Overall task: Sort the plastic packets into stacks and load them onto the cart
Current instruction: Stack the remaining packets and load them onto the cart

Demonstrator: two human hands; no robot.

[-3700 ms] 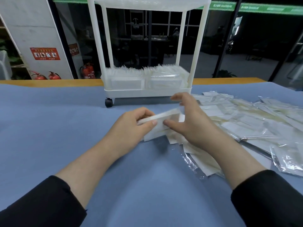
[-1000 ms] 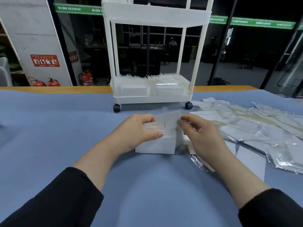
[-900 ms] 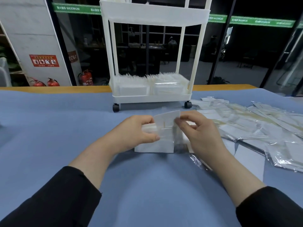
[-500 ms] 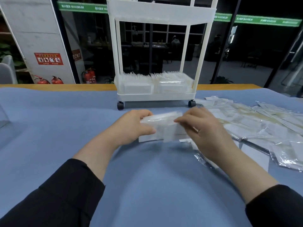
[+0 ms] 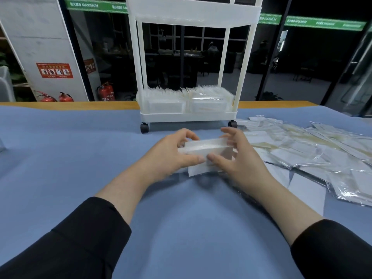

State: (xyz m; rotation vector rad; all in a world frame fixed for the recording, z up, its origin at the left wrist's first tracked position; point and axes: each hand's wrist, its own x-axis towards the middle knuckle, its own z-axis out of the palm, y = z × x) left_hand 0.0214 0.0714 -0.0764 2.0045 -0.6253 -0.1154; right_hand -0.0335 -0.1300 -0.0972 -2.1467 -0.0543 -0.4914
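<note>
My left hand (image 5: pixel 171 156) and right hand (image 5: pixel 239 158) grip the packet stack (image 5: pixel 205 150), now squared and lifted just off the cloth (image 5: pixel 80 150). I judge it ready for the cart (image 5: pixel 189 115), directly ahead.

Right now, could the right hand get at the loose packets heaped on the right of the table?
Probably yes: the right hand lies beside the loose packets with nothing between, but it helps hold the stack and must let go first.
</note>
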